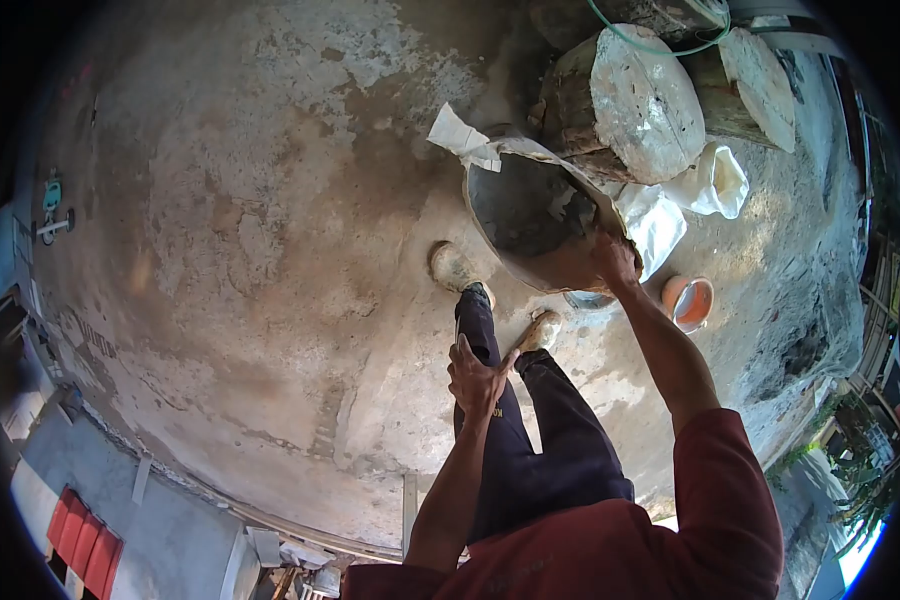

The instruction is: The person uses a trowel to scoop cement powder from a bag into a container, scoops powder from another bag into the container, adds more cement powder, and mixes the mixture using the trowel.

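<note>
A large open sack (560, 270) with a pale, torn rim stands in front of me, and grey powdery material (530, 205) shows inside it. My right hand (618, 260) is closed on the near right side of the sack's rim. A torn white flap (465, 138) sticks out at the sack's far left. Lower down, my left hand (478, 378) lies against my dark trouser leg (490, 425) near the knee, its thumb spread away from the fingers. Nothing shows held in it.
Thick cut logs (648, 105) lie behind the sack, with a thin green hose (660, 50) over them. White bags (720, 182) and an orange bucket (688, 302) stand to the right. A small scooter-like toy (54, 205) is far left on the stained concrete floor (250, 280).
</note>
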A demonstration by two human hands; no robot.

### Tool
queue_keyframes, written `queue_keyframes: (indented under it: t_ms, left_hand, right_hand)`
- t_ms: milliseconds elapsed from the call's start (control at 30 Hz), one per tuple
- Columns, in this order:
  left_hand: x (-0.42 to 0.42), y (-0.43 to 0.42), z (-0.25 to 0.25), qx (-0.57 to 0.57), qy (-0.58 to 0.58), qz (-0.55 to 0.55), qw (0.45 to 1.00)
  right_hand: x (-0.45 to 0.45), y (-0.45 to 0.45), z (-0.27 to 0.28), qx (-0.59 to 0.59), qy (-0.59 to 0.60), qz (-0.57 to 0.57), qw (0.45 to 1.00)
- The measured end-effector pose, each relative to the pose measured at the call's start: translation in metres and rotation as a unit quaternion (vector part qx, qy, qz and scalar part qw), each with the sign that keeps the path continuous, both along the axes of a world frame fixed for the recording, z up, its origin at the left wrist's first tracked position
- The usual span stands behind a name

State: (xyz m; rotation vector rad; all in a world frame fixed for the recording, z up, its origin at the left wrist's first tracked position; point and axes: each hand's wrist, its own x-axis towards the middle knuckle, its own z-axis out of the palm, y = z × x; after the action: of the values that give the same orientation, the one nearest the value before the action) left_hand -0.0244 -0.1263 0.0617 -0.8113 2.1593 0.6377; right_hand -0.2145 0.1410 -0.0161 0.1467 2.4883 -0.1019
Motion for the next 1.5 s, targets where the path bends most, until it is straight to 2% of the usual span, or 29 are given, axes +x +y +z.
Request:
queue_keyframes:
  t_ms: [100,167,233,333,433,533,633,700,767,867,933,967,1000,1033,1167,1233,1367,1433,1500]
  left_hand:
    - [0.002,-0.001,-0.003,-0.003,0.004,-0.007,1.0]
    - [0.0,-0.001,-0.003,-0.004,-0.008,-0.007,1.0]
    - [-0.006,-0.002,-0.007,-0.007,-0.017,-0.011,1.0]
    - [-0.002,-0.004,-0.003,-0.002,-0.014,-0.024,1.0]
    - [-0.009,-0.006,0.001,0.005,-0.037,-0.017,0.999]
    - [-0.008,-0.006,-0.002,0.0,-0.036,-0.026,0.999]
    - [-0.012,-0.007,-0.006,0.005,-0.042,-0.028,0.999]
    - [-0.003,-0.012,0.0,0.007,-0.055,-0.034,0.998]
    - [-0.014,-0.013,-0.005,0.005,-0.063,-0.036,0.997]
    - [-0.017,-0.016,-0.003,0.014,-0.072,-0.039,0.997]
    - [-0.024,-0.016,-0.005,0.019,-0.065,-0.038,0.997]
    - [-0.021,-0.016,-0.005,0.014,-0.06,-0.043,0.997]
    - [-0.019,-0.017,-0.005,0.008,-0.054,-0.049,0.997]
    - [-0.02,-0.018,-0.006,0.008,-0.051,-0.051,0.997]
    - [-0.016,-0.02,-0.006,0.005,-0.055,-0.078,0.995]
    - [-0.01,-0.022,-0.005,0.005,-0.048,-0.082,0.995]
    - [0.0,-0.021,-0.006,0.012,-0.051,-0.09,0.995]
    - [0.009,-0.02,-0.005,0.015,-0.055,-0.099,0.993]
    - [0.017,-0.019,-0.007,0.01,-0.05,-0.099,0.994]
  right_hand:
    - [-0.005,-0.001,-0.021,-0.004,-0.033,-0.013,0.999]
    - [-0.005,0.001,-0.061,-0.011,-0.048,-0.01,0.999]
    - [0.01,0.016,-0.127,-0.017,0.003,0.011,1.0]
    - [0.07,0.084,-0.271,-0.08,0.156,0.11,0.978]
    - [0.041,0.035,-0.161,-0.052,0.022,0.046,0.997]
    - [0.017,-0.02,-0.124,-0.103,0.037,-0.047,0.993]
    - [-0.01,-0.062,-0.135,-0.065,0.103,-0.048,0.991]
    - [0.005,-0.057,-0.146,-0.072,0.084,-0.058,0.992]
    - [-0.018,-0.056,-0.156,-0.079,0.085,-0.057,0.992]
    - [-0.003,-0.047,-0.158,-0.067,0.031,-0.118,0.99]
    - [0.011,-0.043,-0.153,-0.014,-0.011,0.087,0.996]
    - [0.009,-0.047,-0.143,-0.015,-0.01,0.087,0.996]
    - [0.008,-0.051,-0.134,-0.107,0.003,-0.071,0.992]
    - [0.001,-0.056,-0.126,-0.195,0.018,-0.226,0.954]
    - [-0.029,-0.081,-0.121,-0.163,0.043,-0.197,0.966]
    - [-0.022,-0.083,-0.106,-0.229,0.056,-0.241,0.942]
    - [-0.005,-0.08,-0.123,-0.254,0.111,-0.23,0.933]
    - [-0.008,-0.085,-0.133,-0.262,0.112,-0.28,0.917]
    - [-0.006,-0.083,-0.131,-0.262,0.139,-0.254,0.921]
